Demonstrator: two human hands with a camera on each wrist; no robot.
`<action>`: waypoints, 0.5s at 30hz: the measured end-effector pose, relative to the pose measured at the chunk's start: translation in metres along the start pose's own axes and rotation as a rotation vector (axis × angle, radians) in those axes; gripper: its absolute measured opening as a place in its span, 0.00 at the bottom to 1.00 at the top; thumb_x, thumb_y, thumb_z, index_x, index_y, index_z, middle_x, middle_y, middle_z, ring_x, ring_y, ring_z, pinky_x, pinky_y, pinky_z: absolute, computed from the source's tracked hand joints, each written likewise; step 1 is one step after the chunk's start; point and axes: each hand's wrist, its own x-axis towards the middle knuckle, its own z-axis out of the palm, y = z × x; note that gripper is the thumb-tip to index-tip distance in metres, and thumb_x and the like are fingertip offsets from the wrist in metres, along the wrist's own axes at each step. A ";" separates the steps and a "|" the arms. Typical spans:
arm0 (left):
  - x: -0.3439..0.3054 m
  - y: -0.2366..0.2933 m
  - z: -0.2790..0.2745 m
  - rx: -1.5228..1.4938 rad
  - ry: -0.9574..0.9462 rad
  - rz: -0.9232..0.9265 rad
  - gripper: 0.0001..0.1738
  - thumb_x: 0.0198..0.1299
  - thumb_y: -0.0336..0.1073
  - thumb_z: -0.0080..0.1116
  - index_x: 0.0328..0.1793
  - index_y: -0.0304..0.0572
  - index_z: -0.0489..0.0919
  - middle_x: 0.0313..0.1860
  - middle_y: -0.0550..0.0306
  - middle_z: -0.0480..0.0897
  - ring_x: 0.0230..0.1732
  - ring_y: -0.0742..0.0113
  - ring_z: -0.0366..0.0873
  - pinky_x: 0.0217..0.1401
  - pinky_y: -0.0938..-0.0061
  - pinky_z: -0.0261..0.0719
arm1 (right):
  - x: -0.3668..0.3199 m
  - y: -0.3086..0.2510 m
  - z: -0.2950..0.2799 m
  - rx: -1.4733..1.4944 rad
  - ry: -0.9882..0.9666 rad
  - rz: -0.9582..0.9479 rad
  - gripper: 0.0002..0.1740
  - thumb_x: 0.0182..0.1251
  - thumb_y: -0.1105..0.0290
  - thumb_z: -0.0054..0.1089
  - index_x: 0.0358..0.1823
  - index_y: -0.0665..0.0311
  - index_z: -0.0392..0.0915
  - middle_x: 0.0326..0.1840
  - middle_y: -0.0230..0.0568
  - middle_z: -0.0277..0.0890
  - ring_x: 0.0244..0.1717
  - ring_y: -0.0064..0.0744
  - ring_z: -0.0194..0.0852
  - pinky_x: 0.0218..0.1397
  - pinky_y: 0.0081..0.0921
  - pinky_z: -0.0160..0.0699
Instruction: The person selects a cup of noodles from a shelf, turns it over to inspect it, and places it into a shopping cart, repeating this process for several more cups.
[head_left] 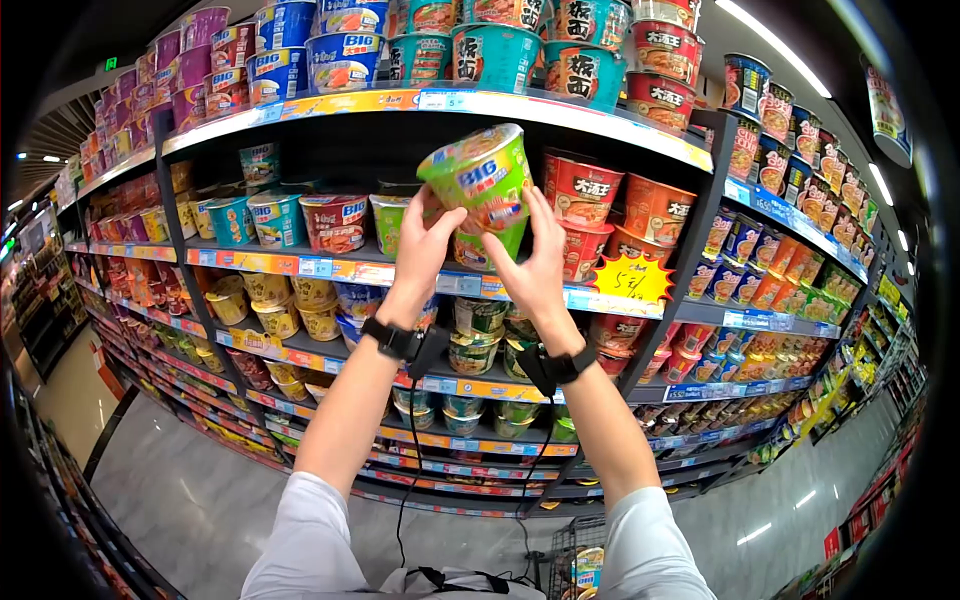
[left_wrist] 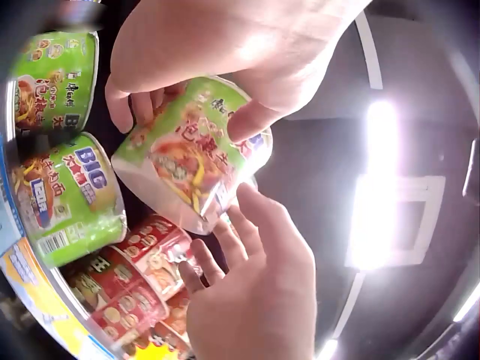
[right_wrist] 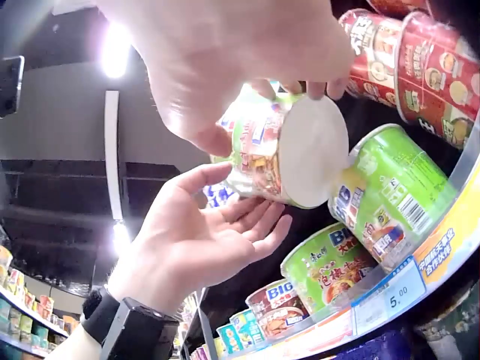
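Note:
Both hands hold a green BIG noodle cup (head_left: pixel 485 180) (left_wrist: pixel 187 154) (right_wrist: pixel 259 146), tilted in front of the shelf, its pale base facing the right wrist camera. My left hand (head_left: pixel 425 250) (left_wrist: pixel 217 56) (right_wrist: pixel 199 240) has its thumb on the cup's printed side and its fingers round the far side. My right hand (head_left: pixel 535 260) (left_wrist: pixel 259 277) (right_wrist: pixel 232 60) grips it from the other side, fingers near the base. Just below, on the shelf, stands another green cup (head_left: pixel 490 245) (left_wrist: pixel 71 199) (right_wrist: pixel 401 195).
Red cups (head_left: pixel 583 190) stand right of the hands above a yellow starburst price sign (head_left: pixel 633 283). A shelf edge with labels (head_left: pixel 440 98) runs above the hands. More noodle cups fill the surrounding shelves. A wire basket (head_left: pixel 565 560) is low at the front.

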 end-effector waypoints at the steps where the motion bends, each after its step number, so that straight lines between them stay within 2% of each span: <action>1: -0.013 0.008 -0.005 -0.069 -0.047 -0.067 0.25 0.64 0.31 0.59 0.66 0.31 0.69 0.59 0.53 0.77 0.58 0.67 0.75 0.63 0.72 0.71 | -0.007 -0.008 -0.008 0.051 0.043 -0.043 0.46 0.52 0.63 0.72 0.71 0.70 0.60 0.71 0.59 0.59 0.70 0.54 0.57 0.73 0.44 0.55; 2: -0.027 0.009 -0.013 -0.192 -0.131 -0.156 0.24 0.63 0.33 0.60 0.64 0.32 0.72 0.57 0.55 0.77 0.58 0.69 0.75 0.64 0.71 0.70 | -0.014 -0.016 -0.017 0.100 0.084 -0.083 0.47 0.51 0.63 0.73 0.71 0.68 0.60 0.70 0.58 0.59 0.71 0.54 0.55 0.74 0.45 0.53; 5: -0.080 0.010 -0.016 -0.106 -0.180 -0.095 0.29 0.62 0.35 0.61 0.68 0.33 0.67 0.64 0.52 0.72 0.66 0.63 0.68 0.68 0.68 0.67 | -0.051 -0.036 -0.045 0.083 0.048 -0.024 0.51 0.48 0.64 0.75 0.73 0.68 0.57 0.67 0.58 0.56 0.72 0.56 0.51 0.72 0.45 0.54; 6: -0.098 0.012 -0.013 -0.063 -0.172 -0.073 0.32 0.62 0.34 0.61 0.71 0.34 0.65 0.67 0.51 0.69 0.69 0.61 0.65 0.70 0.66 0.65 | -0.063 -0.038 -0.050 0.090 0.037 -0.002 0.50 0.50 0.65 0.74 0.73 0.69 0.56 0.67 0.57 0.57 0.71 0.54 0.53 0.73 0.44 0.55; 7: -0.113 0.012 -0.013 -0.083 -0.188 -0.067 0.36 0.61 0.32 0.61 0.74 0.36 0.59 0.72 0.49 0.63 0.73 0.57 0.61 0.73 0.64 0.62 | -0.079 -0.036 -0.053 0.248 0.017 0.122 0.49 0.52 0.66 0.73 0.73 0.69 0.56 0.67 0.56 0.57 0.71 0.51 0.54 0.73 0.42 0.55; 8: -0.127 0.011 -0.012 -0.176 -0.171 -0.126 0.36 0.62 0.30 0.59 0.75 0.37 0.58 0.73 0.47 0.62 0.74 0.57 0.60 0.75 0.63 0.60 | -0.095 -0.032 -0.054 0.404 0.003 0.250 0.47 0.54 0.67 0.71 0.73 0.70 0.55 0.68 0.55 0.58 0.71 0.48 0.56 0.73 0.40 0.56; 10: -0.149 0.001 -0.017 -0.164 -0.184 -0.144 0.34 0.64 0.28 0.57 0.75 0.37 0.57 0.72 0.47 0.63 0.74 0.56 0.61 0.74 0.63 0.61 | -0.121 -0.034 -0.058 0.780 0.015 0.459 0.44 0.60 0.71 0.65 0.74 0.72 0.51 0.71 0.49 0.57 0.71 0.38 0.57 0.74 0.36 0.58; 12: -0.168 -0.003 -0.015 -0.168 -0.074 -0.229 0.34 0.66 0.28 0.56 0.76 0.35 0.56 0.71 0.46 0.64 0.72 0.57 0.63 0.73 0.65 0.63 | -0.149 -0.032 -0.063 0.839 0.013 0.507 0.44 0.61 0.71 0.65 0.75 0.72 0.49 0.72 0.49 0.57 0.71 0.38 0.58 0.74 0.36 0.58; 15: -0.195 -0.025 -0.021 -0.110 -0.051 -0.305 0.38 0.68 0.32 0.55 0.79 0.32 0.51 0.72 0.46 0.64 0.72 0.59 0.63 0.73 0.66 0.62 | -0.177 -0.046 -0.075 0.864 0.002 0.653 0.42 0.62 0.68 0.63 0.74 0.72 0.52 0.71 0.50 0.59 0.71 0.37 0.59 0.73 0.36 0.59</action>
